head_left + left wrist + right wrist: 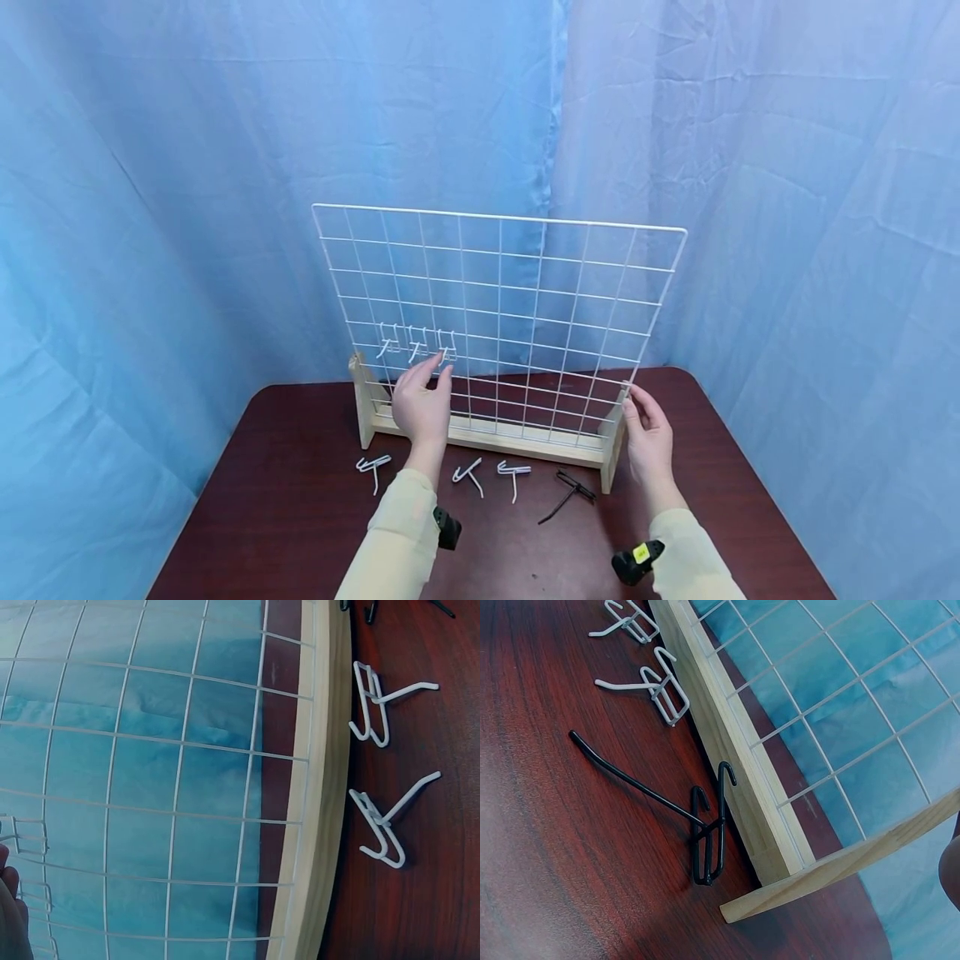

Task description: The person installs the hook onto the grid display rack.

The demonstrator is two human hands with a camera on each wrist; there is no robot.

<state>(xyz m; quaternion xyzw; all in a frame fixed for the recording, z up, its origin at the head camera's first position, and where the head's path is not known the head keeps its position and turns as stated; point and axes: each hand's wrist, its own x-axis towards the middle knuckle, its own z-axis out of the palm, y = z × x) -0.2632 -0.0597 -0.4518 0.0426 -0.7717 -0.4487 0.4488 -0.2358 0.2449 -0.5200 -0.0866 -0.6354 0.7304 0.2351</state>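
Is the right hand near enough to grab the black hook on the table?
Probably yes: the black hook lies near the right hand, in front of the rack, with nothing covering it. The hand holds the rack's right end, so it would likely have to let go first.

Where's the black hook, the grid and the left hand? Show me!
Black hook (703, 824): right wrist view, where its prong meets the frame.
Grid (501, 217): head view, on its top wire.
Left hand (422, 410): head view, on its back.

Place: curtained booth | blue drapes (225, 125) on 3 sides | 1 wood-grain table (277, 508)
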